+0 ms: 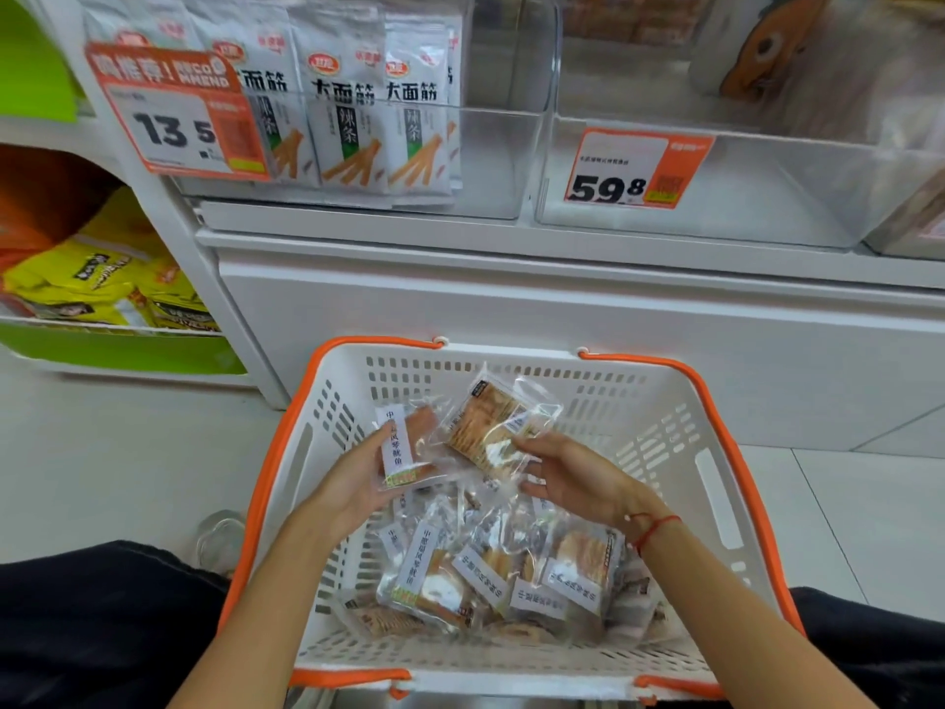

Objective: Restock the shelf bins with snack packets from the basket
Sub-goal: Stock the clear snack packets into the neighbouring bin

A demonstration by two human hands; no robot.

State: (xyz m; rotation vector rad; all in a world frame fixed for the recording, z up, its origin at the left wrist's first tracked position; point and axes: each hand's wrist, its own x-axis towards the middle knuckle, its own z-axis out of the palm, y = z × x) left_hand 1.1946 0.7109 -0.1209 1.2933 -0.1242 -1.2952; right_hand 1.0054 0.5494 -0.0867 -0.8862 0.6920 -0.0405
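The basket (pixel 665 427) looks like matt white hard plastic with slotted walls, and its orange handles (pixel 266 478) are smooth plastic too. The snack packets (pixel 491 570) are clear crinkly film, really glossy, with white paper-looking labels stuck on. The shelf bins (pixel 741 197) are clear, shiny, smooth plastic. The white pouches (pixel 353 94) up top have a soft sheen. The floor (pixel 102 452) is smooth pale tile, slightly glossy. There's a thin red string (pixel 652 529) on the right wrist.
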